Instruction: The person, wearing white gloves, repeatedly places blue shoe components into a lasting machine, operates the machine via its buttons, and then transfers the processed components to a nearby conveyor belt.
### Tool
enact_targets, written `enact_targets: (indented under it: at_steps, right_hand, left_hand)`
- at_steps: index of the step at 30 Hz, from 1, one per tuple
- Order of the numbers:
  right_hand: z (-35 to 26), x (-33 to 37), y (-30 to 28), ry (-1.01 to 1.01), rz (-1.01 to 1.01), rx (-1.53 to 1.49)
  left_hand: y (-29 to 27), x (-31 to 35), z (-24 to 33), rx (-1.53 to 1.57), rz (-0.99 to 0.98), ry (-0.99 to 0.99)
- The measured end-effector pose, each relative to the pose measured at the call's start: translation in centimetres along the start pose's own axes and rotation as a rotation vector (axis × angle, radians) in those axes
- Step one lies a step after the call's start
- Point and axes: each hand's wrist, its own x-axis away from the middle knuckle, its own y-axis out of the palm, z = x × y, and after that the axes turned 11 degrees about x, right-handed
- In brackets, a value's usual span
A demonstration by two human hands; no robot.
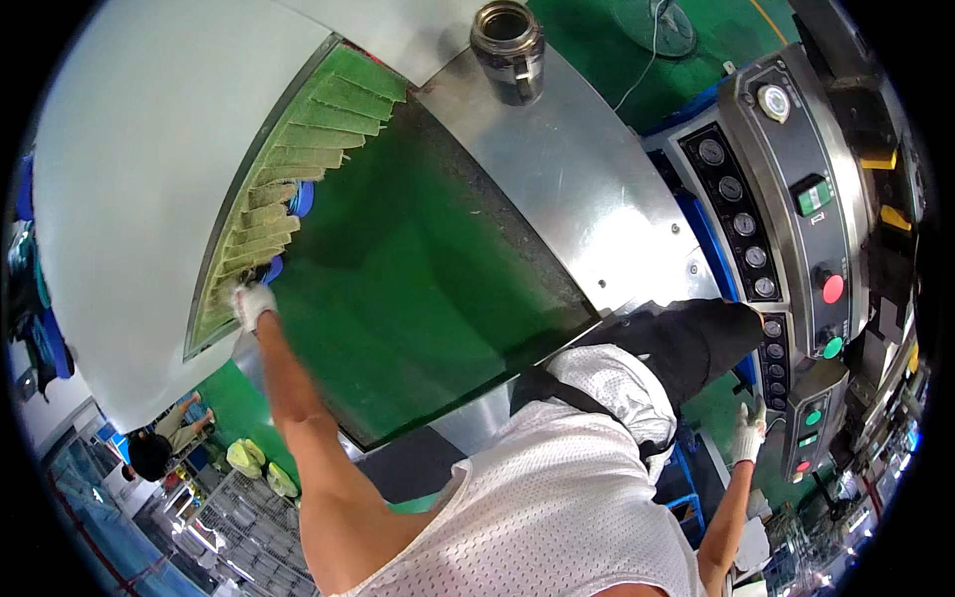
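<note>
My left hand (254, 304), in a white glove, reaches to the lower end of a green strip curtain (323, 117) that hangs across a machine opening. Right by its fingertips is a small dark and blue piece (271, 270), partly behind the strips. Whether the fingers close on it is too small to make out. Farther up, another blue piece (302, 199) pokes out between the strips. My right hand (748, 434), also gloved, is held out low on the right with fingers stretched apart. It is beside a small control box (818, 423) with green and red buttons, apparently holding nothing.
A green belt surface (428, 269) lies in front of me. On the metal ledge (587, 199) stands an uncapped dark flask (507, 60). Gauges and buttons fill a control panel (796, 189) at right. Another person (164, 443) sits at lower left, near wire baskets (249, 537). A fan (657, 25) stands behind.
</note>
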Motion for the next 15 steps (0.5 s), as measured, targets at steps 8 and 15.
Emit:
enact_targets:
  at_steps: [8,15]
  right_hand:
    - [9.1,3.0,-4.5,0.199,-0.077,0.306]
    - [9.1,9.4,-4.7,0.538,-0.198,0.099]
  left_hand:
    - [4.1,-6.7,-2.4,0.368,-0.228,0.197]
    - [8.7,-5.7,-6.2,-0.339,0.279,0.536]
